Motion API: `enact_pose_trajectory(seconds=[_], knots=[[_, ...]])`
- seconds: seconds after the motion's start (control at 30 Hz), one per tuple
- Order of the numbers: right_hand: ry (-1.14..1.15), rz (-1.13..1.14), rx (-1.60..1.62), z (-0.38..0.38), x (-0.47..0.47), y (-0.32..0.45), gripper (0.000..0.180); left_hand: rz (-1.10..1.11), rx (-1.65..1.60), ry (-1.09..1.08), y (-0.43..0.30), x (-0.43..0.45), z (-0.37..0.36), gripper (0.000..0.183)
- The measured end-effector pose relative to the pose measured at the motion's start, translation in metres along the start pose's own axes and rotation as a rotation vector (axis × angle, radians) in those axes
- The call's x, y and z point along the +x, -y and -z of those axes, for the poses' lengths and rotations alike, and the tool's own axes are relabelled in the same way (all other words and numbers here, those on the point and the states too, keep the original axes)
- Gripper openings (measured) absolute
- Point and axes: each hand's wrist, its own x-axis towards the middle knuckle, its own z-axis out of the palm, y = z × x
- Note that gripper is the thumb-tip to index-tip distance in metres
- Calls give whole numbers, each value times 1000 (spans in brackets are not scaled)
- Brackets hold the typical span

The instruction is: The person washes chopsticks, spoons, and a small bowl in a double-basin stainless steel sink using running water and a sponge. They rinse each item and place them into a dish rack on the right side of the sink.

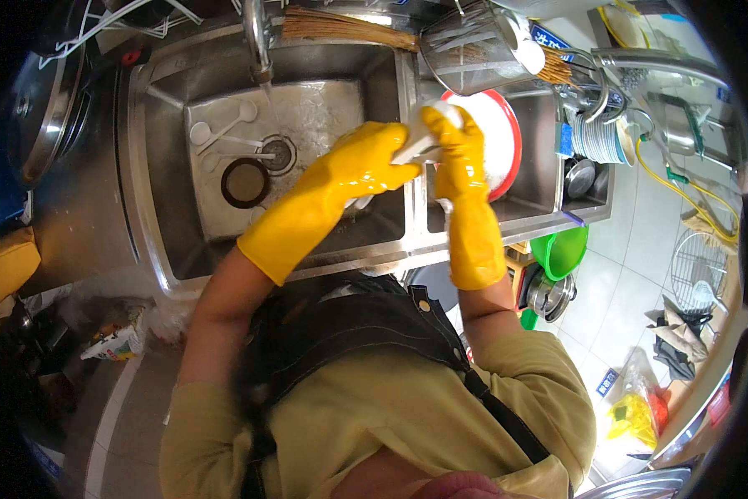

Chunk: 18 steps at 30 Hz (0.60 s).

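Note:
Both my hands wear yellow rubber gloves. My left hand (380, 159) grips the handle end of a white utensil (415, 145), blurred but probably a spoon, above the divider between two sink bowls. My right hand (458, 140) closes around its other end, with a white scrubbing pad or foam (447, 113) at the fingertips. Under the right hand stands a red-rimmed white basin (511, 153) full of suds. Several white spoons (227, 129) lie in the left steel sink (324, 103), beside a dark-rimmed round dish (245, 183) near the drain (278, 154).
Water runs from the faucet (260, 53) into the left sink. Behind the sinks lie wooden chopsticks (349, 28) and a mesh utensil basket (467, 50). Stacked plates (601, 140) stand at the right. A green basin (561, 249) and a metal pot (551, 296) sit below the counter.

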Motion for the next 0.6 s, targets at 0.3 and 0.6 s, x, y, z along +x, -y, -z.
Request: enact_pose_trajectory(seconds=[0.3,0.6], knots=[[-478,764,123,134,49,172,40,-528,80,-594,-11,-6,-2,67],[-424,816,215,102,122,182,39,-335,32,-488,1,-28,-30,65]])
